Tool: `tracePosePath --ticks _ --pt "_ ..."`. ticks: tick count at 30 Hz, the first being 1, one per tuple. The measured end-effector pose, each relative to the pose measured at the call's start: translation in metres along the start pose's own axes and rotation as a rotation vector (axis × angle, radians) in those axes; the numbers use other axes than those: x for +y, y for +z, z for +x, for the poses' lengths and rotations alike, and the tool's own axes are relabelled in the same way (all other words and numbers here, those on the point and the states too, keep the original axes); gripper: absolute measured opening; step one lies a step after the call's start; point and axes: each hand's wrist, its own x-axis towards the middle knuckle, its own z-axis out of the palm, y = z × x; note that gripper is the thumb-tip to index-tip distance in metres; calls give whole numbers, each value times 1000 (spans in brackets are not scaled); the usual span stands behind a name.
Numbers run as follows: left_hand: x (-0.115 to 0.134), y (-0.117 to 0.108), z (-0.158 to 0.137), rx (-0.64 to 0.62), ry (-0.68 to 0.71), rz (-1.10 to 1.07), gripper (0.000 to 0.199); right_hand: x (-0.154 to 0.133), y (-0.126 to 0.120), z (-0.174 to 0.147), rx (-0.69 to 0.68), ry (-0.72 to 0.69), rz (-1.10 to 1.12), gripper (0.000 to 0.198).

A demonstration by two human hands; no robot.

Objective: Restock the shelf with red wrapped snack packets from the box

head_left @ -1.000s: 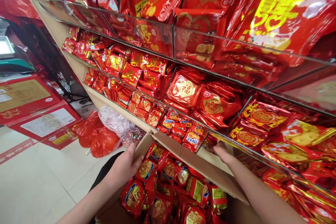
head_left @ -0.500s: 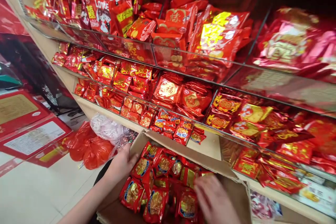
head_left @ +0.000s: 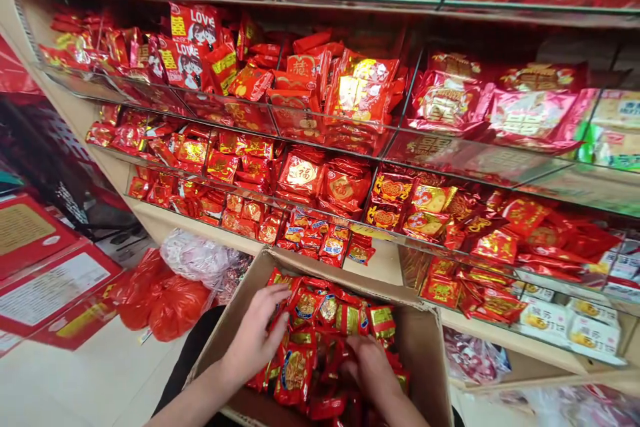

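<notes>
A cardboard box (head_left: 310,267) filled with red snack packets (head_left: 295,373), printed in gold and blue, stands open in front of me. My left hand (head_left: 257,330) is inside at the left, over the packets, its thumb apart from its curved fingers; the fingertips touch or nearly touch a packet. On the right, my right hand (head_left: 373,370) reaches down among the packets. Its fingers curl against a red packet (head_left: 337,353), and the fingertips are partly hidden. Dark-clothed legs show beside the box.
Beyond the box rises a tiered shelf (head_left: 195,220) with clear fronts, stocked with red and gold sweets packets. Red plastic bags (head_left: 175,303) and a whitish bag (head_left: 195,253) lie on the floor at left, near red printed boxes (head_left: 60,287). White cartons (head_left: 570,327) stand at lower right.
My left hand has moved from the box's left rim in over the packets. My right hand has gone left and deeper among them. The view has tilted up, showing a higher shelf.
</notes>
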Motion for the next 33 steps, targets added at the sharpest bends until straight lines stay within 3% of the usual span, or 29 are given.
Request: tracePosePath --ticks 4,5,8,9,11,14,19,24,33 --pt "30 31 5 -164 -42 -215 42 -4 -19 -15 220 -95 332 24" --pt "36 37 8 -224 -51 -268 45 -8 -24 -18 237 -120 442 25" --pt "51 48 17 -423 -84 -457 30 -19 -38 -29 204 -156 806 32" --pt "55 51 19 -416 -120 -510 31 -22 -40 -33 215 -140 941 35" --pt "64 55 20 -280 -233 -595 34 -27 -39 -38 313 -38 1181 40" --pt "73 62 16 -83 -390 -712 30 -34 -26 -42 484 159 1355 35" --pt "76 69 10 -27 -472 -777 28 -41 -12 -37 553 220 1434 36" --pt "75 68 10 -45 -468 -790 30 -36 -10 -36 570 238 1333 40" --pt "60 75 8 119 -441 -712 22 -32 0 -34 639 325 1099 47"
